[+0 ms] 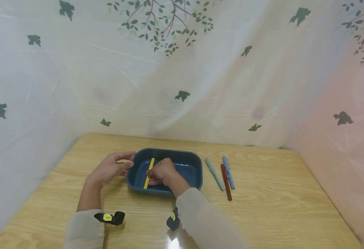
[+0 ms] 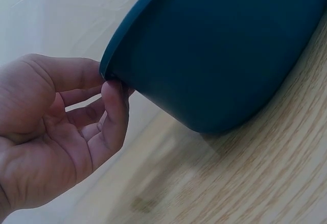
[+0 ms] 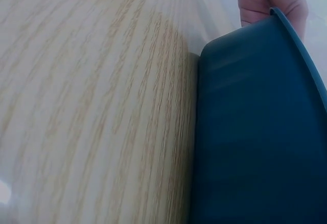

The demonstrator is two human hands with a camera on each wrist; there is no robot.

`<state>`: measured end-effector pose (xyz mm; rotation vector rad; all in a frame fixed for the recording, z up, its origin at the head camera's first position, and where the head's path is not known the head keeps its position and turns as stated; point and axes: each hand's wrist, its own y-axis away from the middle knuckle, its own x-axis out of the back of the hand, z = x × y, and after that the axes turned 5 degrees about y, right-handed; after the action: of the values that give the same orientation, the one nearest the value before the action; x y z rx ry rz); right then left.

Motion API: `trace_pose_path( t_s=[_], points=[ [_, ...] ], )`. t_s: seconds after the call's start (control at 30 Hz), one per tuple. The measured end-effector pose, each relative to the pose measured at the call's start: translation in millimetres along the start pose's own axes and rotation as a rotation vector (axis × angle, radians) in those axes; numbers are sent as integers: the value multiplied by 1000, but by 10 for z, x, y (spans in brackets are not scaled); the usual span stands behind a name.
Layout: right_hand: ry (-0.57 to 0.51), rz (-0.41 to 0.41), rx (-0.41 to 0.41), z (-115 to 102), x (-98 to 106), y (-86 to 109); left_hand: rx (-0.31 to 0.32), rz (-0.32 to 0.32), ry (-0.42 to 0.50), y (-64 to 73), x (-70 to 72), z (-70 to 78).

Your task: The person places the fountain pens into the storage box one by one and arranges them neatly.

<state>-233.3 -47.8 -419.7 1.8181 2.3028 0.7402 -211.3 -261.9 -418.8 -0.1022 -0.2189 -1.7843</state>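
A dark blue rectangular dish (image 1: 186, 188) with rounded corners stands on the table. At its left end my left hand (image 1: 108, 169) holds the rim, and the left wrist view shows the fingertips (image 2: 116, 89) bent in against the rim's edge. My right hand (image 1: 164, 171) reaches inside the dish and pinches a yellow pen (image 1: 151, 164), which lies slanted near the left end. The right wrist view shows mostly the dish's outer wall (image 3: 255, 127); the pen is hidden there. Part of a hand shows beyond the rim.
Right of the dish lie a pale green pen (image 1: 214, 174), a dark red pen (image 1: 226, 182) and a light blue pen (image 1: 228, 173), the last two touching or overlapping. The wooden table (image 1: 278, 200) meets a pale curtain (image 1: 216, 114) printed with leaves at the back.
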Motion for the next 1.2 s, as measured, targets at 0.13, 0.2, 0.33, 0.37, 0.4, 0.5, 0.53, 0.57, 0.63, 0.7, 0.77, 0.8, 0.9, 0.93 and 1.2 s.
trace_pose_path(
  t_s=[0.13, 0.2, 0.33, 0.37, 0.4, 0.5, 0.53, 0.57, 0.63, 0.7, 0.77, 0.8, 0.9, 0.93, 1.2],
  points=[
    [5, 20, 10, -2, -7, 9, 0, 0, 2, -1, -4, 0],
    [20, 33, 20, 2, -17, 8, -2, 0, 4, 3, -4, -4],
    [70, 57, 27, 7, -36, 5, -3, 1, -2, 16, -2, -10],
    [82, 61, 28, 8, -40, 6, -2, 2, -2, 21, -2, -11],
    [93, 63, 27, 7, -42, 8, -1, 2, -2, 25, -3, -10],
    [105, 70, 27, 4, -42, 18, -1, 3, 4, 29, -4, -7],
    [108, 74, 29, 1, -39, 24, -2, 2, 7, 26, -5, -6],
    [109, 76, 30, -1, -34, 27, -4, 2, 9, 23, -7, -5],
    [117, 79, 35, -8, -21, 37, -5, 0, 12, 15, -10, -7],
    [125, 79, 41, -15, -6, 45, -7, 1, 12, 9, -12, -10],
    [137, 75, 49, -27, 7, 54, -8, 3, 15, 11, -11, -17],
    [138, 73, 57, -35, 16, 60, -9, 3, 15, 12, -11, -18],
    [135, 72, 82, -75, 64, 85, -9, 4, 12, 16, -14, -16],
    [133, 70, 91, -96, 87, 93, -8, 5, 10, 16, -17, -13],
    [109, 27, 187, -235, 400, 157, 7, 7, 9, 24, -29, 5]
  ],
)
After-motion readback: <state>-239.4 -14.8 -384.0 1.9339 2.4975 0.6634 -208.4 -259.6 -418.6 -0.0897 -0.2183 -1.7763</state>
